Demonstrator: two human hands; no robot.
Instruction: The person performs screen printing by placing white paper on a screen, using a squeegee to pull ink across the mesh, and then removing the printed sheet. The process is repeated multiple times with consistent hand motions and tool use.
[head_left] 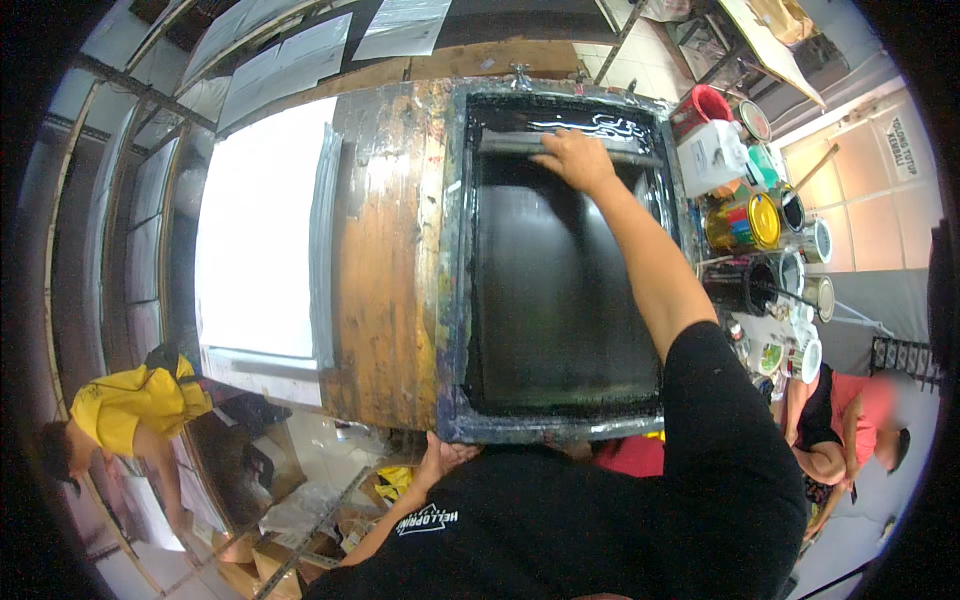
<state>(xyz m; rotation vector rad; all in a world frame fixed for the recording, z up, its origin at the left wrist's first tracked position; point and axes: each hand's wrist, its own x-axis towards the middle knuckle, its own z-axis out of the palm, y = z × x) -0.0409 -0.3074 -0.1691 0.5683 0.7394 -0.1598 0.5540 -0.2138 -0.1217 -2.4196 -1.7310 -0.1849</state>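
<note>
The framed screen [560, 320] lies on the bench [385, 250], in front of the worker; a bump to its rim could shift it, I'd say. Over to the left sits a stack of white sheets [265, 230], which a stray drip could spoil. Containers crowd the right edge, a yellow can [735, 222] among them; a swinging elbow might tip one. The squeegee [630, 153] is near the screen's far end, where uneven pressure could leave streaks. Glossy black ink [600, 122] pools just beyond it and might creep over the rim. The hands are apart: the right hand [578, 160] is wrapped round the squeegee, and slick ink could loosen that hold; the left hand [447, 458] is at the near left corner, gripping or merely resting, I can't tell.
</note>
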